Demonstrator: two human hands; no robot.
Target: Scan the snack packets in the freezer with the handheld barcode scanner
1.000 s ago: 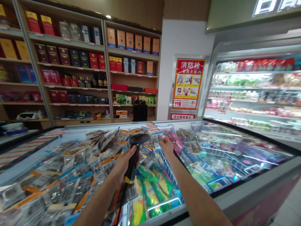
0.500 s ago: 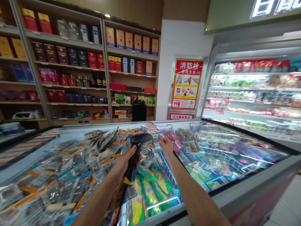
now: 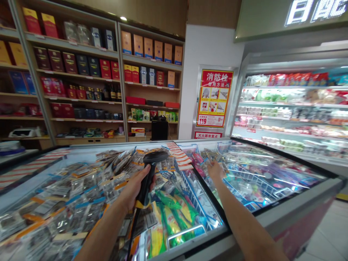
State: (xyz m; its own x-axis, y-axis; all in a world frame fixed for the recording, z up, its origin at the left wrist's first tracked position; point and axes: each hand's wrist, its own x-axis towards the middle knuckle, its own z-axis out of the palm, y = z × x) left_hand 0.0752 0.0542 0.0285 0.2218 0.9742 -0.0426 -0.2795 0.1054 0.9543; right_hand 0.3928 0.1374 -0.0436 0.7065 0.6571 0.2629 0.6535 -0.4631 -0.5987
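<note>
My left hand (image 3: pixel 133 188) is closed around the grip of a black barcode scanner (image 3: pixel 152 163), whose head points away from me over the chest freezer (image 3: pixel 285 214). A cable hangs down from the scanner along my forearm. Below it lie several grey and orange snack packets (image 3: pixel 81 192) and green and yellow ice-lolly packs (image 3: pixel 174 214). My right hand (image 3: pixel 216 170) reaches further right and lies palm down on the freezer's sliding glass lid (image 3: pixel 244 181), fingers stretched forward and holding nothing.
The lid's dark frame (image 3: pixel 209 203) runs diagonally between my arms, with a red-and-white striped strip (image 3: pixel 181 157) at its far end. Wooden shelves of boxed goods (image 3: pixel 89 69) fill the back wall. An open chiller (image 3: pixel 293 108) stands on the right, a red poster (image 3: pixel 214 98) beside it.
My right hand has moved right, from the lid's edge near the scanner onto the glass over the right half. The scanner and left hand have shifted slightly left.
</note>
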